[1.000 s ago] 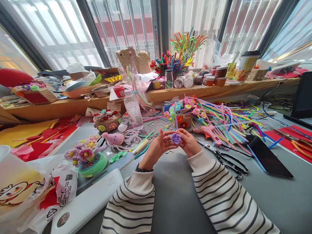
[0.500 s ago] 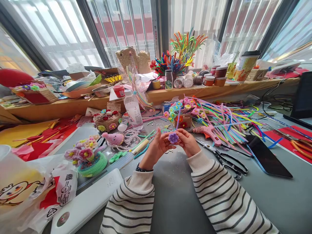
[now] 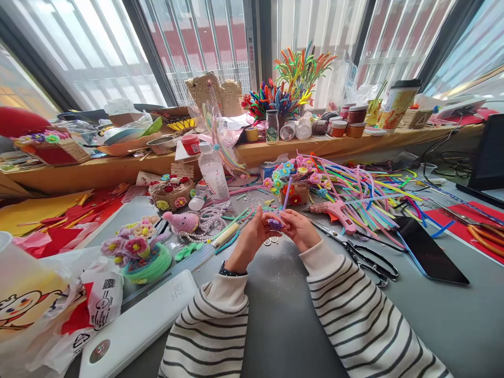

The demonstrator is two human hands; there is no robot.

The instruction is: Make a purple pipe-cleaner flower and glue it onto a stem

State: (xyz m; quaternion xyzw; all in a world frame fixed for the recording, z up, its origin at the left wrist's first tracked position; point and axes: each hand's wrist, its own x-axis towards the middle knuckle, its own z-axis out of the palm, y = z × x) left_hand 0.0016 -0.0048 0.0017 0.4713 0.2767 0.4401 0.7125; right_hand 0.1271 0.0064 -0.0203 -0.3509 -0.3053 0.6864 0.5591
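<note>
A small purple pipe-cleaner flower is held between both hands above the grey table, partly covered by fingers. Its straight lilac stem sticks up from it. My left hand is closed on the flower from the left, thumb raised. From the right, my right hand pinches the flower near the foot of the stem. Beyond the hands stands a twine-wrapped basket with pipe-cleaner flowers. A pink glue gun and black-handled scissors lie right of my right hand.
Many loose pipe cleaners spread at the back right, near a dark phone. Left of the hands are a clear bottle, a green flower pot, a white power bank and a plastic bag.
The flower has tipped from facing me to a flatter angle, with its petals more hidden by my fingers. Both hands stay around it in nearly the same place.
</note>
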